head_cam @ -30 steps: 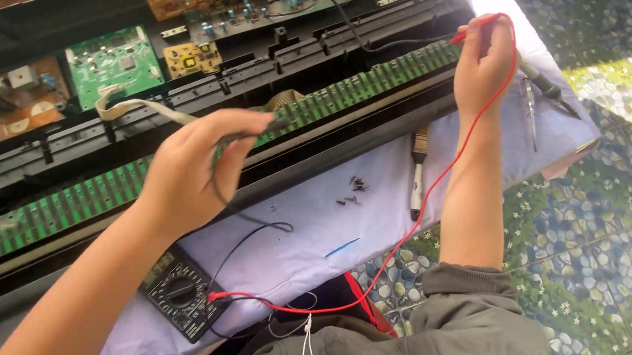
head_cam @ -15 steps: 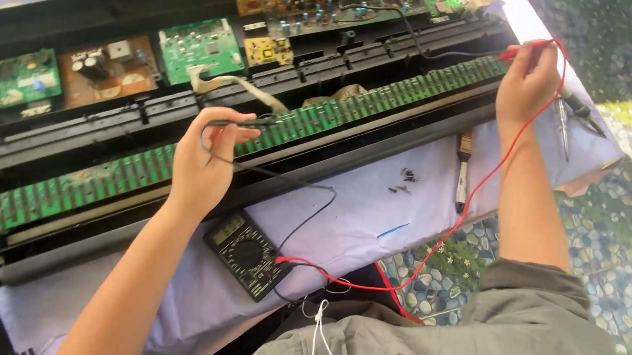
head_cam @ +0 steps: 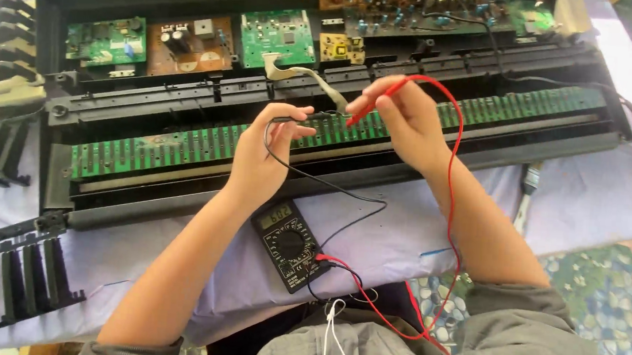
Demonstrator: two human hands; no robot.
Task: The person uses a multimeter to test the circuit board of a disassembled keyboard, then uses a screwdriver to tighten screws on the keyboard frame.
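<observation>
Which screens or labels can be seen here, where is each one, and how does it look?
Multimeter screen: small grey rectangle with dark digits, at the top of the black multimeter lying on the pale cloth, just below the left hand.
No packages or signs are visible; any labels on the circuit boards are too small to make out.

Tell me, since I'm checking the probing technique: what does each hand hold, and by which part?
The left hand pinches the black probe along its handle. The right hand grips the red probe by its handle, tip pointing down at the long green board.
</observation>
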